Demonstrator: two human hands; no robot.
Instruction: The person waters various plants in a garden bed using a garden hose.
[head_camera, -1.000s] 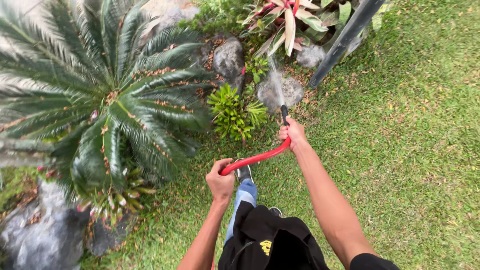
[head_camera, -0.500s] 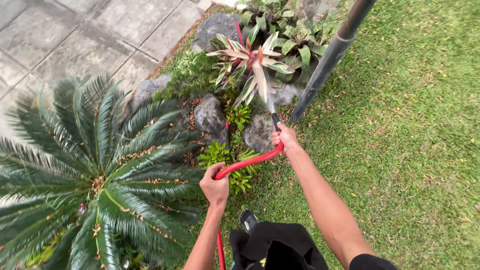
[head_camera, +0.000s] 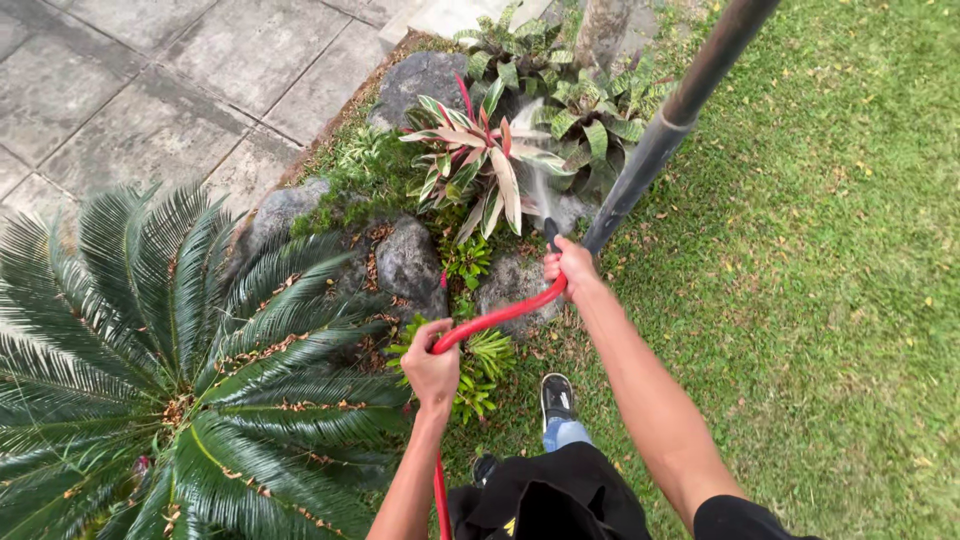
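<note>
We see a red hose arching between the person's two hands above the edge of a garden bed, its black nozzle end pointing away from the body and throwing a thin spray of water toward a pink-and-cream striped plant. The right hand is wrapped tight around the hose just behind the nozzle, and the left hand is fisted around the hose lower down, where it bends and drops past the wrist toward the ground. Under the hose lie grey rocks and a small bright green plant, with brown dead leaves scattered among them. A dark slanting pole rises just beside the right hand. To the left spreads a large cycad with stiff dark fronds, and beyond it grey paving slabs. Lawn fills the right side, and we can see one dark shoe on the grass below the arms.
</note>
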